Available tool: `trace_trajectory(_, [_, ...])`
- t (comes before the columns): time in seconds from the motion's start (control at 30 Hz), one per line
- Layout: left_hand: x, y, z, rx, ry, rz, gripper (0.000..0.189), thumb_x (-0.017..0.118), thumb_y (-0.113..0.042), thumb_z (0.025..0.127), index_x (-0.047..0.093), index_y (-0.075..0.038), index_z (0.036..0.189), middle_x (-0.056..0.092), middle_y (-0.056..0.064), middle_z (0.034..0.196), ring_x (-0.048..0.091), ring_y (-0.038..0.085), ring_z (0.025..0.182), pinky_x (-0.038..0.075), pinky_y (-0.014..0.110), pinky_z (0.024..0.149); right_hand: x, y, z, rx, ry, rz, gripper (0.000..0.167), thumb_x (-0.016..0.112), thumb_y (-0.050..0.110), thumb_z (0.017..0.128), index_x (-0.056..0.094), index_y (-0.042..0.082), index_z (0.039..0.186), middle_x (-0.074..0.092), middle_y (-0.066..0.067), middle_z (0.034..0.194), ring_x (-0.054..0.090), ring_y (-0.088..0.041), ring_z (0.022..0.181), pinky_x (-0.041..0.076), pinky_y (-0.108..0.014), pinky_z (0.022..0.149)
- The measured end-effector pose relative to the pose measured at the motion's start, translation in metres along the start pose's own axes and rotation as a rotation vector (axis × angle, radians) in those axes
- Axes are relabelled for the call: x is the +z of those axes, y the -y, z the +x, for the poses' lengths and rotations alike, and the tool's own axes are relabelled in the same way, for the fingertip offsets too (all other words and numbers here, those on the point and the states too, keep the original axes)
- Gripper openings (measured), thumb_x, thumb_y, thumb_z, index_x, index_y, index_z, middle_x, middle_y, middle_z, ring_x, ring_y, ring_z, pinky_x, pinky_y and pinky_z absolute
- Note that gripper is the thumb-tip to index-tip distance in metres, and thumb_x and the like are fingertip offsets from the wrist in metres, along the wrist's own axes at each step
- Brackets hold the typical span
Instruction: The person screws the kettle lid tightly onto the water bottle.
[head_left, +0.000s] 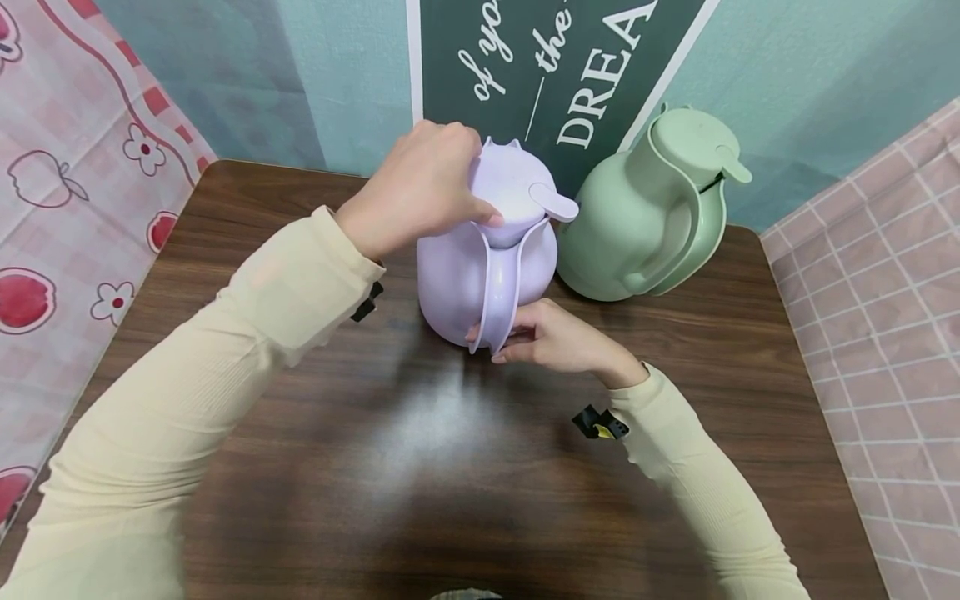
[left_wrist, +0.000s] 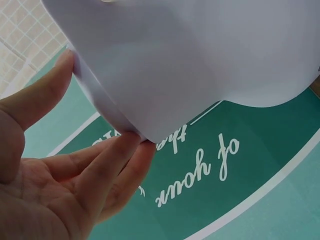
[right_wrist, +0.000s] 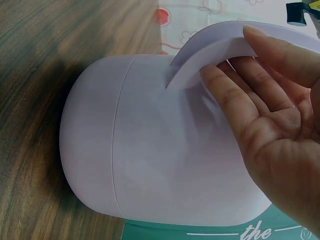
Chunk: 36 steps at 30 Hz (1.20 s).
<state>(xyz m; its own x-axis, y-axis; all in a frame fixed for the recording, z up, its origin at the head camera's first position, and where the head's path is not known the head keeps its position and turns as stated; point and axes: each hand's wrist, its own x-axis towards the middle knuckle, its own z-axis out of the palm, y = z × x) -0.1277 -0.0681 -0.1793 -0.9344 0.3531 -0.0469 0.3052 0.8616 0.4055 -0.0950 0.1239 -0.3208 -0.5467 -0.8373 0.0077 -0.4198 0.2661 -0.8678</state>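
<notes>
A lavender vacuum jug (head_left: 450, 287) stands upright on the dark wooden table, its round lid (head_left: 513, 187) on top with a thumb lever toward the right. My left hand (head_left: 431, 179) grips the lid's edge from the left, thumb on the near side. In the left wrist view, the thumb and fingertips of that hand (left_wrist: 65, 185) meet the lavender rim. My right hand (head_left: 558, 337) holds the lower part of the jug's handle (head_left: 501, 287). The right wrist view shows its fingers passing inside the handle (right_wrist: 200, 52), with the thumb on the outer side.
A pale green jug (head_left: 607, 221) of the same shape stands close by at the back right of the table (head_left: 420, 492). Behind both is a dark green lettered panel (head_left: 480, 117). A patterned cloth (head_left: 67, 225) borders the left, a pink tiled surface (head_left: 885, 292) the right.
</notes>
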Motion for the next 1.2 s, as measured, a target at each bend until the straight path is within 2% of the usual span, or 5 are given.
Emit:
trace_trajectory(0.37, [-0.002, 0.004, 0.004, 0.035, 0.036, 0.011, 0.040, 0.075, -0.028, 0.075, 0.060, 0.001, 0.097, 0.058, 0.013, 0.101, 0.046, 0.029, 0.096, 0.038, 0.038, 0.079, 0.000, 0.001, -0.001, -0.030, -0.006, -0.007, 0.026, 0.068, 0.001, 0.079, 0.067, 0.004, 0.105, 0.066, 0.000, 0.102, 0.058, -0.012, 0.096, 0.044, -0.027, 0.081])
trace_trajectory(0.53, [-0.004, 0.008, 0.005, 0.050, 0.065, -0.011, 0.051, 0.074, -0.026, 0.077, 0.058, 0.002, 0.115, 0.056, 0.014, 0.116, 0.047, 0.028, 0.100, 0.038, 0.036, 0.083, 0.000, 0.000, -0.001, -0.023, -0.003, -0.009, 0.026, 0.068, 0.001, 0.080, 0.066, 0.003, 0.106, 0.066, 0.000, 0.103, 0.057, -0.013, 0.097, 0.043, -0.027, 0.082])
trace_trajectory(0.67, [-0.006, 0.011, 0.006, 0.053, 0.091, -0.028, 0.056, 0.073, -0.025, 0.077, 0.054, 0.001, 0.122, 0.055, 0.014, 0.119, 0.047, 0.026, 0.100, 0.039, 0.035, 0.084, 0.000, 0.001, -0.001, -0.024, -0.003, -0.010, 0.026, 0.068, 0.001, 0.080, 0.066, 0.002, 0.106, 0.066, -0.001, 0.103, 0.058, -0.016, 0.096, 0.043, -0.027, 0.081])
trace_trajectory(0.97, [-0.007, 0.012, 0.005, 0.107, 0.106, 0.007, 0.038, 0.071, -0.025, 0.079, 0.061, -0.003, 0.108, 0.058, 0.011, 0.099, 0.046, 0.025, 0.085, 0.037, 0.034, 0.071, -0.001, 0.001, -0.001, -0.042, -0.008, -0.002, 0.026, 0.068, 0.001, 0.079, 0.067, 0.004, 0.105, 0.066, 0.000, 0.102, 0.058, -0.012, 0.097, 0.044, -0.027, 0.082])
trace_trajectory(1.2, [0.000, 0.005, 0.001, 0.060, 0.066, 0.020, 0.037, 0.072, -0.030, 0.077, 0.058, 0.000, 0.092, 0.055, 0.010, 0.089, 0.047, 0.025, 0.084, 0.037, 0.034, 0.071, 0.000, 0.000, -0.001, -0.023, -0.009, 0.018, 0.028, 0.068, -0.004, 0.077, 0.066, 0.003, 0.104, 0.066, 0.000, 0.103, 0.057, -0.012, 0.100, 0.045, -0.028, 0.083])
